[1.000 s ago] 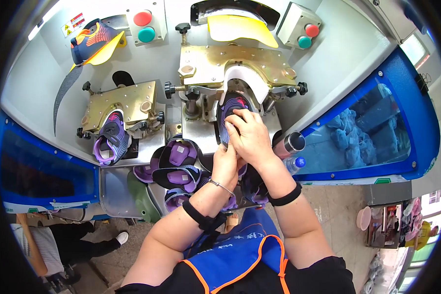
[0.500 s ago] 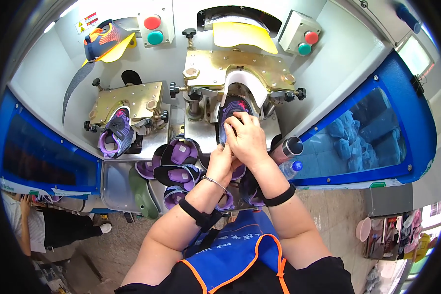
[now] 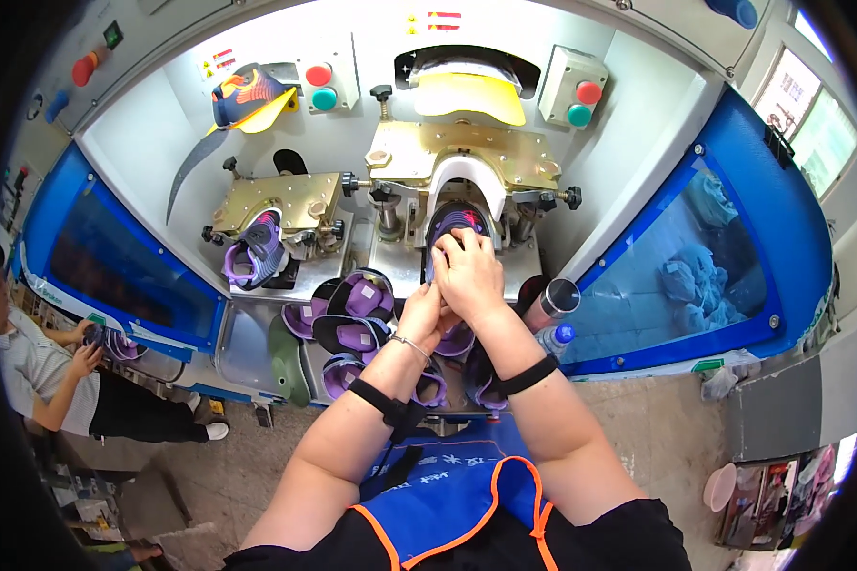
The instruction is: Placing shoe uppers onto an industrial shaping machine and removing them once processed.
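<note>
A dark purple-and-black shoe upper with pink accents (image 3: 445, 224) sits with its toe under the white U-shaped pad (image 3: 493, 190) of the brass-coloured clamp plate (image 3: 457, 147). My right hand (image 3: 471, 274) is on top of it, fingers bent and closed on the upper. Just nearer to me, my left hand (image 3: 423, 316) is closed at the upper's near end, its fingers partly hidden by the right hand. Another purple shoe upper (image 3: 256, 255) rests toe-in at the smaller brass-coloured clamp (image 3: 290, 198) on the left.
Several purple-lined uppers (image 3: 364, 297) lie on the ledge before the machine, beside a green shoe last (image 3: 288, 362). A tumbler (image 3: 554, 301) and a blue-capped bottle (image 3: 557, 337) stand right of my forearm. Control boxes (image 3: 571, 88) hang behind. Another person (image 3: 62, 371) handles an upper at far left.
The view has tilted up, showing more of the machine's top and the other person's hands. My hands stay on the upper, which appears pushed a little further under the pad.
</note>
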Demonstrator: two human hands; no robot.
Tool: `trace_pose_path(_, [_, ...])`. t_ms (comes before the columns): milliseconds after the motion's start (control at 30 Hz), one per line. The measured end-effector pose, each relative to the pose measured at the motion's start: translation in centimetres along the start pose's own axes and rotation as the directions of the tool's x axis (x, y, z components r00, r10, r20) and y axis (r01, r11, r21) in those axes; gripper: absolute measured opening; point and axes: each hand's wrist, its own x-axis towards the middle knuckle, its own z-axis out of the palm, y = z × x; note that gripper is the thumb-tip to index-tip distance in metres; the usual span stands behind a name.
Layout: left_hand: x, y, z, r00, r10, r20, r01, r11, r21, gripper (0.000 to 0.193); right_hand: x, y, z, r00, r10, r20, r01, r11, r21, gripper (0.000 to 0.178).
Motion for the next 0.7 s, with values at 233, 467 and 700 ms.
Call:
trace_pose_path(233, [-0.9, 0.6, 1.0, 0.995, -0.079, -0.067, 0.09, 0.981, 0.171, 0.035, -0.2, 0.9, 0.3, 1.0, 0.0, 0.023, 0.001, 0.999, -0.037, 0.02])
trace_pose_path(467, [-1.3, 1.1, 1.6, 0.99, -0.091, -0.112, 0.111, 0.975, 0.193, 0.034, -0.2, 1.0, 0.5, 0.999, -0.032, 0.03, 0.033, 0.999, -0.041, 0.02])
trace_pose_path(700, [-1.2, 1.2, 1.4, 0.992, -0.095, -0.078, 0.108, 0.978, 0.178, 0.036, -0.1, 0.5, 0.3, 0.997, -0.001, 0.074, 0.005, 0.999, -0.048, 0.021])
